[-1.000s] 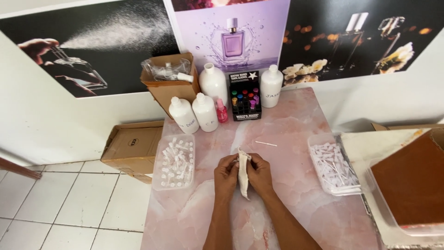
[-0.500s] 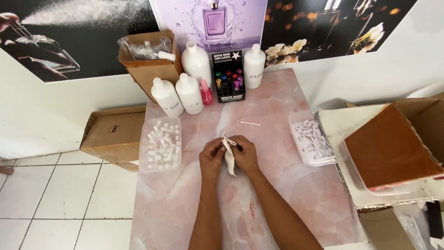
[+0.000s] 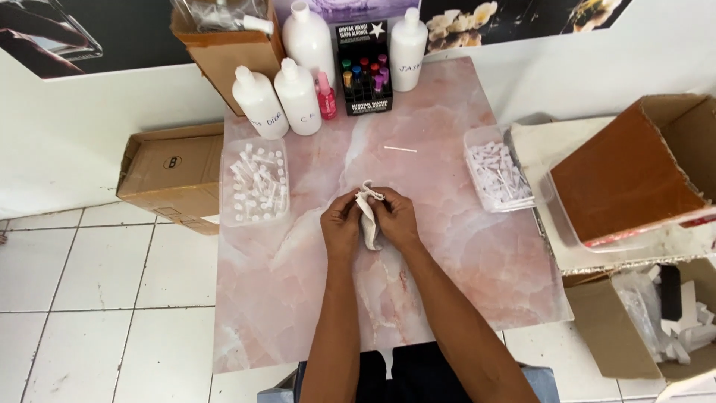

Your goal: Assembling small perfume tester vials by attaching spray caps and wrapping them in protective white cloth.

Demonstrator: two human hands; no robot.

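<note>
In the head view, the top edge of the picture cuts off the tall white plastic bottles and the open brown cardboard box at the far side of the pink marble-patterned table. The black display box with small coloured vials stands between these bottles. The bottom edge cuts off both forearms near the elbows. What is inside the small crumpled white cloth pouch is hidden, and it is hard to see if it is cloth or thin paper; it looks like cloth.

The left hand and the right hand meet at the middle of the table, with the pouch between them. The fingers of the left hand are bent and closed together on the left edge of the pouch. The right-hand fingers are also curled and pinch its upper right part. The top of the pouch stands out above the thumbs.

Both wrists are low, close to the table surface, with the backs of the hands turned up to the camera. The forearms come from below and draw near each other toward the hands.

A clear plastic tray of small white-capped vials lies left of the hands, well apart. A second clear tray of small white parts lies on the right. A thin white stick lies on the table beyond the hands.
</note>
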